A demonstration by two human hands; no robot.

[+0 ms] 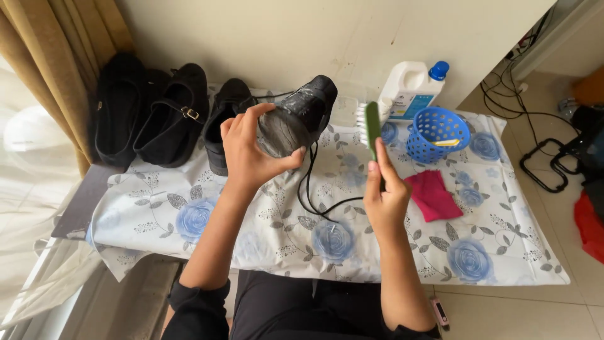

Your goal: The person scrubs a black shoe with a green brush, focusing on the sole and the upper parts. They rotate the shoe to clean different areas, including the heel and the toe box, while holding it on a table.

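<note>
My left hand (248, 148) grips the heel of a black lace-up shoe (302, 113), raised above the table with its dusty grey sole turned toward me. A black lace (311, 189) dangles from it onto the cloth. My right hand (385, 198) holds a green-backed scrub brush (371, 126) upright just right of the shoe, its white bristles facing the shoe and a small gap between them.
A blue-rose cloth (251, 233) covers the low table. A second black lace-up shoe (223, 116) and two black strap shoes (151, 113) lie at the back left. A white jug with a blue cap (409, 88), a blue basket (437, 133) and a pink rag (433, 195) sit right.
</note>
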